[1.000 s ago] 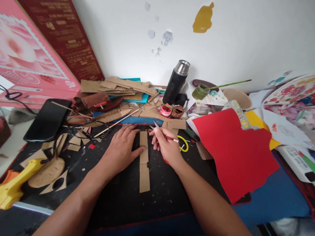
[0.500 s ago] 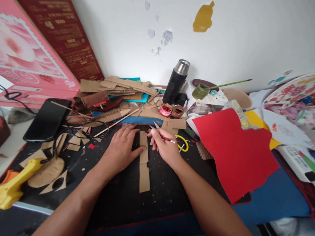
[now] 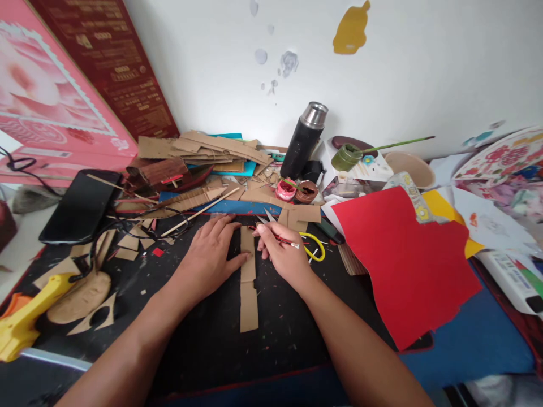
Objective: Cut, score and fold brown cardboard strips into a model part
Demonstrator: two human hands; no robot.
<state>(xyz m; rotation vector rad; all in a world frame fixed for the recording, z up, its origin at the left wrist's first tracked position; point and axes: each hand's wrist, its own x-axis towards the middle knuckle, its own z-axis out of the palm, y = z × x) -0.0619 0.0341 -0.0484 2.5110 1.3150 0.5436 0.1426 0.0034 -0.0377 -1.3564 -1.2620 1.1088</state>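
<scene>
A narrow cardboard strip (image 3: pixel 249 305) lies lengthwise in front of me on the dark work mat, with a small notch in its right edge. My left hand (image 3: pixel 216 243) rests flat beside it, fingers stretched out, the thumb pressing on the strip. In my right hand (image 3: pixel 282 249) is a slim red-and-black pen (image 3: pixel 286 241), pinched with its tip near the strip's upper right edge. Behind that hand lie scissors with a yellow handle (image 3: pixel 316 247); their blades point away to the left and the middle is hidden.
Cardboard scraps (image 3: pixel 212 150), paint jars (image 3: pixel 306 192) and a black thermos (image 3: pixel 303 141) stand along the wall. Red paper (image 3: pixel 411 265) covers the right side. At left are a phone (image 3: pixel 80 206) and a yellow glue gun (image 3: pixel 25 322) with its cord.
My right hand and the pen have shifted very slightly to the left, toward the strip. My left hand and the cardboard strip stay where they were.
</scene>
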